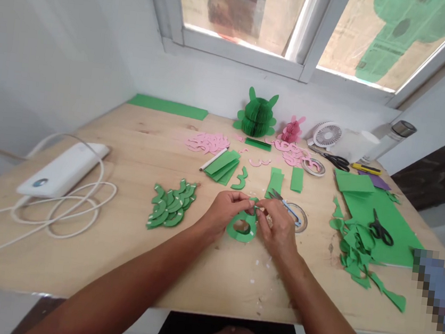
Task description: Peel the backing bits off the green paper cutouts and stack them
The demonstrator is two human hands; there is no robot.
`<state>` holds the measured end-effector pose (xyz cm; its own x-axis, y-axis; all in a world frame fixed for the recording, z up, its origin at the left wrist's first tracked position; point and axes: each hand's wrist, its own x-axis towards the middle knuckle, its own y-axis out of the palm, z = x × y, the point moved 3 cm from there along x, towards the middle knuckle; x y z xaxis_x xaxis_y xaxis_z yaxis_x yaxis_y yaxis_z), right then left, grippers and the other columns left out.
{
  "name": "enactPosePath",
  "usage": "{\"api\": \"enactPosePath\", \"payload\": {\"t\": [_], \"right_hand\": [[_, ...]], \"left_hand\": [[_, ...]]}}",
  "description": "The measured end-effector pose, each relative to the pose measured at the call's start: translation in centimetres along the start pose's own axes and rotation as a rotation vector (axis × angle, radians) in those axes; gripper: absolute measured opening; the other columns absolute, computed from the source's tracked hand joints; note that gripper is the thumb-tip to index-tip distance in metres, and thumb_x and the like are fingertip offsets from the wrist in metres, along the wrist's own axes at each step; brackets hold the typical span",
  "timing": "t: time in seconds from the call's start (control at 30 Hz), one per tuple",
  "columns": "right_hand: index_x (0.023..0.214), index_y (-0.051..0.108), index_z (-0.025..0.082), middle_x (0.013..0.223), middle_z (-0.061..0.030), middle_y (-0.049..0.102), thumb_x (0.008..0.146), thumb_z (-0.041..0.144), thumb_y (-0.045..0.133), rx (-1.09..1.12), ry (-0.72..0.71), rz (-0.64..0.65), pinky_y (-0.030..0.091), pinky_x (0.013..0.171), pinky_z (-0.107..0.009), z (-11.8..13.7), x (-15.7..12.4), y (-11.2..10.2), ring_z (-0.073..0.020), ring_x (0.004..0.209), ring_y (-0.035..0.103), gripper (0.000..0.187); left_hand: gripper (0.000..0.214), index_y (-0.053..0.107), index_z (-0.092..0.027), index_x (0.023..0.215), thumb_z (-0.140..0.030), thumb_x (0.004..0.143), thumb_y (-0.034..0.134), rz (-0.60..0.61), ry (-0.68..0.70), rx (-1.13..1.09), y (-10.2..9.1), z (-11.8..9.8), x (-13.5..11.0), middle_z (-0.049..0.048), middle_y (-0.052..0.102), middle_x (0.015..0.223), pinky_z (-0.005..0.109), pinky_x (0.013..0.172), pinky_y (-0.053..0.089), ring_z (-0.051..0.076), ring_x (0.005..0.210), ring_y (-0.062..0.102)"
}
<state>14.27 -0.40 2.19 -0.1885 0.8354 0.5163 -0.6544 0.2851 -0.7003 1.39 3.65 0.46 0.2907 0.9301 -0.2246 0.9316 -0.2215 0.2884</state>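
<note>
Both hands meet over a green paper cutout (242,237) with a rounded loop and a hole in its middle. My left hand (229,209) pinches its upper part from the left. From the right, my right hand (278,221) has thumb and fingers pressed together at the cutout's top; whatever tiny piece is between them is hidden. Small scissors with blue handles (293,212) lie just beyond my right hand, over a tape roll (302,225). A curved green paper piece (240,178) lies behind my left hand. To the left sits a pile of green curved cutouts (172,204) with whitish tabs.
A power bank (63,169) with a looped white cable (100,204) lies left. Green scraps (357,249) and black scissors (381,228) are right. Pink cutouts (208,143), folded green paper (222,166), a green honeycomb figure (257,118) and a small fan (327,134) stand or lie farther back.
</note>
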Motion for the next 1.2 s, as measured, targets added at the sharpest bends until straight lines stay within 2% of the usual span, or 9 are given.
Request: {"api": "enactPosePath", "payload": {"t": [0.17,0.5,0.63,0.73,0.93,1.03,1.2], "right_hand": [[0.088,0.057,0.020,0.082,-0.0050,0.061,0.088,0.018,0.041,-0.013,-0.028,0.015,0.041,0.069,-0.030,-0.05,-0.01,0.16,-0.0182,0.077,0.056,0.016],[0.080,0.053,0.020,0.078,-0.0035,0.059,0.086,0.016,0.043,-0.007,0.004,0.035,0.041,0.068,-0.029,-0.26,-0.06,0.29,-0.0168,0.072,0.054,0.012],[0.086,0.053,0.020,0.078,-0.0026,0.060,0.084,0.018,0.046,0.034,0.069,-0.005,0.042,0.065,-0.029,-0.65,-0.25,0.42,-0.0155,0.068,0.056,0.007],[0.091,0.054,0.020,0.080,-0.0033,0.061,0.084,0.018,0.047,0.026,0.080,-0.037,0.042,0.065,-0.029,-0.75,-0.32,0.38,-0.0158,0.069,0.057,0.010],[0.087,0.055,0.020,0.079,-0.0040,0.061,0.084,0.016,0.046,0.038,0.073,-0.124,0.044,0.065,-0.030,-0.59,-0.19,-0.15,-0.0172,0.073,0.057,0.011],[0.087,0.056,0.020,0.084,-0.0055,0.061,0.083,0.015,0.048,0.031,0.022,-0.168,0.045,0.071,-0.033,-0.35,-0.11,-0.40,-0.0192,0.081,0.056,0.011],[0.087,0.057,0.021,0.094,-0.0075,0.059,0.082,0.016,0.052,-0.010,-0.054,-0.159,0.044,0.082,-0.040,-0.19,-0.09,-0.26,-0.0221,0.093,0.053,0.009]], "left_hand": [[0.016,0.061,-0.014,0.055,-0.026,0.058,0.069,-0.013,0.019,0.025,-0.02,-0.08,0.02,0.0027,0.061,0.057,0.025,0.055,0.043,0.012,0.056,0.053],[0.017,0.060,-0.013,0.054,-0.026,0.056,0.070,-0.034,0.005,0.040,0.05,-0.20,-0.11,0.0025,0.059,0.056,0.022,0.048,0.041,0.011,0.055,0.051],[0.021,0.060,-0.012,0.057,-0.030,0.056,0.071,-0.031,-0.042,0.030,-0.03,-0.17,-0.07,0.0033,0.059,0.058,0.021,0.043,0.039,0.011,0.053,0.051],[0.021,0.060,-0.012,0.058,-0.031,0.057,0.071,-0.031,-0.046,0.043,-0.05,-0.27,-0.08,0.0032,0.059,0.058,0.021,0.043,0.040,0.011,0.053,0.051],[0.019,0.060,-0.012,0.058,-0.029,0.057,0.070,-0.077,-0.018,0.058,-0.16,-0.60,-0.11,0.0029,0.060,0.058,0.021,0.047,0.041,0.011,0.054,0.052],[0.019,0.061,-0.013,0.058,-0.029,0.056,0.069,-0.105,-0.016,0.067,-0.26,-0.63,-0.05,0.0026,0.060,0.057,0.021,0.047,0.040,0.011,0.053,0.052],[0.019,0.060,-0.013,0.056,-0.029,0.056,0.070,-0.068,0.022,0.080,-0.06,-0.54,0.01,0.0016,0.060,0.054,0.022,0.051,0.042,0.011,0.053,0.052]]}}
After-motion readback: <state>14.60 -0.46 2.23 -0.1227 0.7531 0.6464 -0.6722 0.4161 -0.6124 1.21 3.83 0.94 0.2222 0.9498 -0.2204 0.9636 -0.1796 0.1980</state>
